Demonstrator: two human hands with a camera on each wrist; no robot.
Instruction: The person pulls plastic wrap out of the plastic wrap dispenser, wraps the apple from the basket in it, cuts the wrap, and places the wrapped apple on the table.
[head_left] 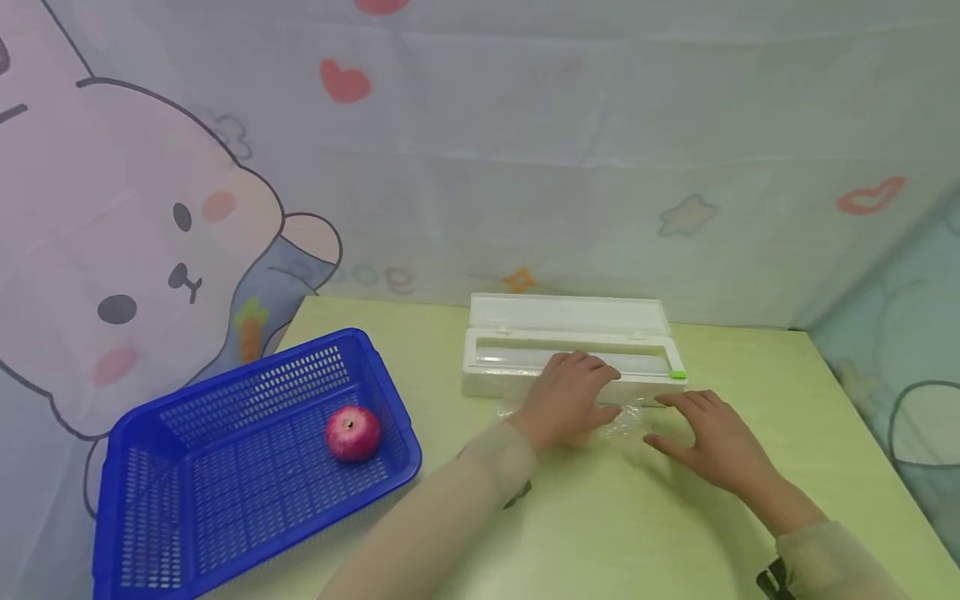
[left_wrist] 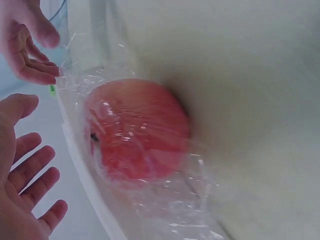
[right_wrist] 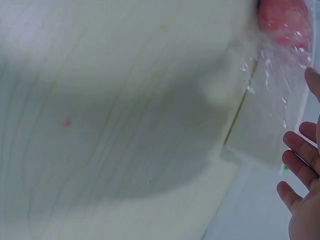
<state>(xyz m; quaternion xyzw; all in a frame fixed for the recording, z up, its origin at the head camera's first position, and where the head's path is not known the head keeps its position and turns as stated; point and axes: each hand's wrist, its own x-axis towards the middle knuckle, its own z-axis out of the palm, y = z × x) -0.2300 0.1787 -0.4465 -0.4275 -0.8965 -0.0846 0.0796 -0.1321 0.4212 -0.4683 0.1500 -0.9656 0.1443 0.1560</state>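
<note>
A red apple point(left_wrist: 137, 132) lies wrapped in clear cling film point(left_wrist: 185, 205) against the front of a white cling film dispenser point(head_left: 487, 383). The left hand point(head_left: 570, 396) mostly hides the apple in the head view. Its fingers point(left_wrist: 32, 175) are spread and relaxed over the dispenser, beside the apple and holding nothing. The right hand point(head_left: 716, 442) hovers near the dispenser's right front corner, thumb and fingers apart. Loose film point(head_left: 626, 418) bunches between the two hands. The dispenser's lid point(head_left: 570, 312) is raised, showing the film roll point(head_left: 510, 357) and a green slider point(head_left: 677, 375).
On the left a blue plastic basket point(head_left: 262, 575) holds a second red apple point(head_left: 353, 433). Everything stands on a pale yellow table point(head_left: 600, 533). Behind it hangs a printed cloth point(head_left: 585, 125), and at the far right a cable point(head_left: 896, 417) loops.
</note>
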